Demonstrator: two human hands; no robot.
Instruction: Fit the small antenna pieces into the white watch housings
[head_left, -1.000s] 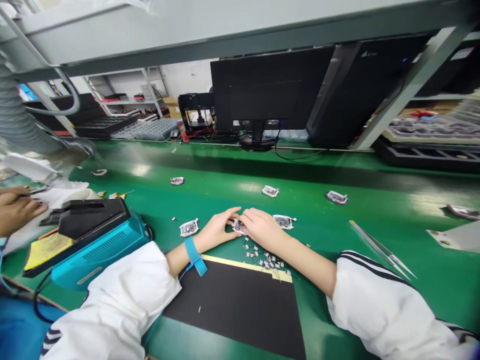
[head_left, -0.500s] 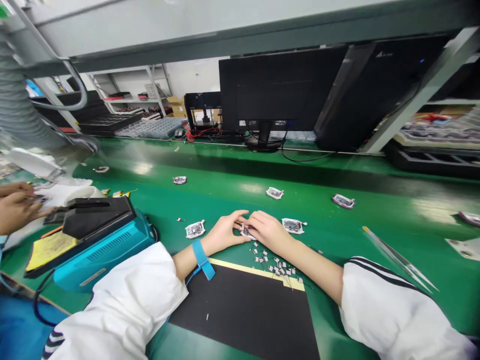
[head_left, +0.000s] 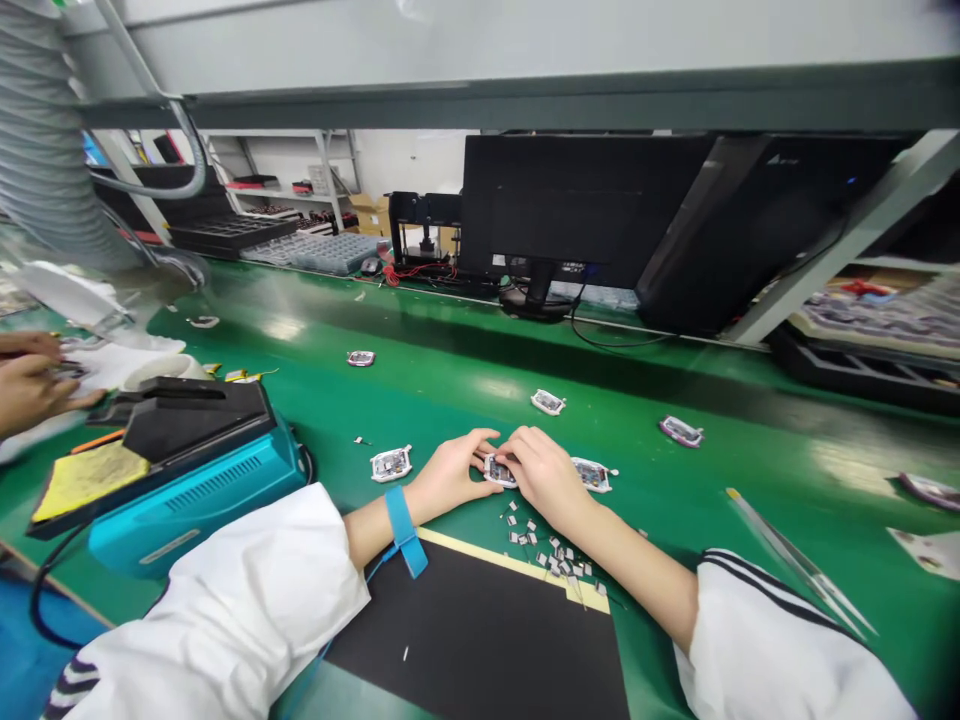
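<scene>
Between my two hands is a small white-framed circuit board unit (head_left: 498, 471). My left hand (head_left: 454, 468), with a blue strap at the wrist, grips its left side between thumb and fingers. My right hand (head_left: 541, 474) is closed over its right part, and its fingertips press on the board; whether they pinch a small part is hidden. A similar unit (head_left: 391, 463) lies left of my left hand. Another unit (head_left: 595, 475) sits just behind my right hand, partly covered by it. Several small silvery parts with thin leads (head_left: 559, 556) are scattered below my right hand.
More units, such as one (head_left: 548, 402), stand spaced along the green bench (head_left: 450, 390). Tweezers (head_left: 799, 562) lie at right. A black mat (head_left: 487, 630) is in front of me. At left are a teal soldering station (head_left: 199, 500) and another person's hands (head_left: 34, 385). A monitor (head_left: 570, 210) stands behind.
The camera view has tilted slightly upward. The unit in my hands shows more of its board now, as my right fingers have shifted a little to the right.
</scene>
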